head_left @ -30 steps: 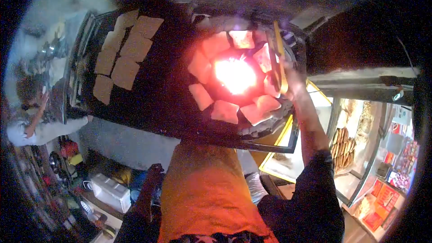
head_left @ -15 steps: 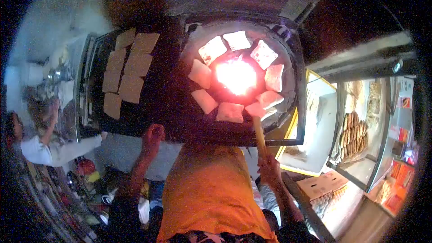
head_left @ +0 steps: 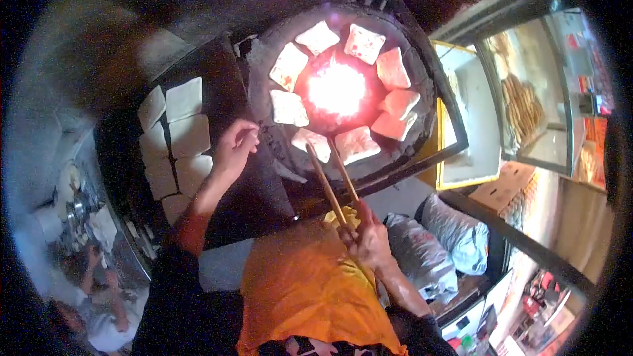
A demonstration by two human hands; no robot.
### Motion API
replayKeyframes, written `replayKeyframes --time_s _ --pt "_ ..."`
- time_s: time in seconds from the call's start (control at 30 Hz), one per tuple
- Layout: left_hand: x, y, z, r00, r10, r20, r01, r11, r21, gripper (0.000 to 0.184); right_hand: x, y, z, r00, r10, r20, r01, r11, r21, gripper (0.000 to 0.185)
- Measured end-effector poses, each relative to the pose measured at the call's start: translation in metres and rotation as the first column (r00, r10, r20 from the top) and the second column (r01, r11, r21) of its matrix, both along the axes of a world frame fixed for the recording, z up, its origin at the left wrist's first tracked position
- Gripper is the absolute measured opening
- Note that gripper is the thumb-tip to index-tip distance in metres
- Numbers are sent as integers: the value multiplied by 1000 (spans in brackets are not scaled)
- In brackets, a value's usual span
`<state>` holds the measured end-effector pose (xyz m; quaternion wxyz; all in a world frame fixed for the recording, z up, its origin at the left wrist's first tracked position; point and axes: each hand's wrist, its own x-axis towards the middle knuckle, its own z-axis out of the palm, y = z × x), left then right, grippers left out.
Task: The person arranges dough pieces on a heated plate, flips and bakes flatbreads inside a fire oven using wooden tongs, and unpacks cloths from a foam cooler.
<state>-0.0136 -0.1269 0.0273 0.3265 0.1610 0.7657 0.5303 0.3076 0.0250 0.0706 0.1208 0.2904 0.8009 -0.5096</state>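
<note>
My right hand (head_left: 366, 240) grips a pair of long wooden tongs (head_left: 324, 183) below the front rim of a round oven (head_left: 389, 161). The tips stand apart, at a square flatbread (head_left: 315, 142) on the near side; whether they press on it I cannot tell. Other square flatbreads (head_left: 364, 44) ring a bright fire (head_left: 336, 89); two on the right overlap. My left hand (head_left: 239, 144) hovers over the dark counter, left of the oven, fingers curled in with nothing visible in them. Beyond it, pale square dough pieces (head_left: 189, 133) lie in two rows.
At right stand a yellow-edged white bin (head_left: 467, 118) and a glass case with long breads (head_left: 521, 109). Grey plastic bags (head_left: 422, 257) lie near my right forearm. Another person (head_left: 119, 313) is at lower left. An orange apron (head_left: 300, 290) covers my front.
My view has turned rightward. The tongs have moved from the oven's right front to a bread at its near left, their arms now apart. My left hand has risen over the counter.
</note>
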Motion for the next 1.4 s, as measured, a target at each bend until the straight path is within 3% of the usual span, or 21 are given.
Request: replayKeyframes --time_s 0.07,0.1,0.17,0.27,0.33,0.4,0.47,0.53,0.6,0.63,0.67,0.7,0.73,0.77,0.8,0.87,1.0,1.03,1.07,1.27,1.4 --pt "10 -19 -3 999 5 42 -7 999 43 15 -24 -10 -21 935 125 333 -207 952 224 72" --pt "16 -27 -6 998 -8 62 5 998 58 14 -39 -13 -26 935 116 336 -200 953 228 72" --pt "31 -42 -5 992 -26 121 17 997 76 13 -69 -17 -34 926 202 319 -359 732 580 68" --pt "56 -60 -7 969 -92 228 62 989 137 12 -126 -15 -24 897 157 414 -375 765 523 68" --pt "74 -73 -13 965 -158 209 119 976 184 13 -148 -20 -36 905 142 402 -367 738 566 65" --pt "84 -83 -6 936 -249 248 229 967 109 17 -156 -20 -64 914 128 386 -357 707 611 61" --pt "91 -87 -1 935 -336 115 337 942 12 12 -165 -20 -83 895 302 328 -419 321 849 50" --pt "97 -92 -2 927 -368 69 366 930 49 13 -160 -17 -72 866 299 399 -477 259 840 39" --pt "106 -102 -13 899 -438 8 438 899 23 14 -151 -1 -46 929 153 337 -336 729 596 39" --pt "107 -104 -9 900 -437 13 437 900 -3 14 -139 7 -35 970 70 233 -184 837 516 35" --pt "107 -105 -4 902 -431 13 431 902 0 14 -126 13 -32 969 74 235 -189 834 518 35" --pt "108 -107 0 905 -422 62 424 905 -26 14 -112 18 -29 990 -118 72 116 993 32 35" --pt "110 -109 2 904 -413 111 421 906 -51 13 -101 17 -28 931 -363 33 331 805 -493 34" --pt "112 -110 0 903 -415 111 422 905 -49 13 -92 9 -31 816 -560 141 520 606 -602 34" --pt "115 -113 -5 908 -407 98 414 908 -62 13 -85 0 -35 655 -705 273 657 351 -667 34" --pt "118 -113 -7 909 -407 87 414 907 -82 13 -88 -15 -34 660 -644 386 588 124 -799 39" --pt "115 -114 -1 889 -451 78 458 876 -154 14 -125 -46 -36 629 -618 471 519 -116 -847 35" --pt "114 -114 1 879 -470 79 476 859 -187 15 -133 -49 -46 614 -606 505 475 -227 -850 30" --pt "114 -115 1 873 -480 81 486 851 -197 15 -138 -47 -55 686 -571 451 403 -217 -889 28" --pt "113 -102 24 877 -470 98 480 849 -220 16 -167 -43 -63 630 -576 522 391 -345 -853 30" --pt "117 -102 16 864 -497 87 501 827 -256 16 -159 -37 -68 692 -528 492 321 -384 -865 31"
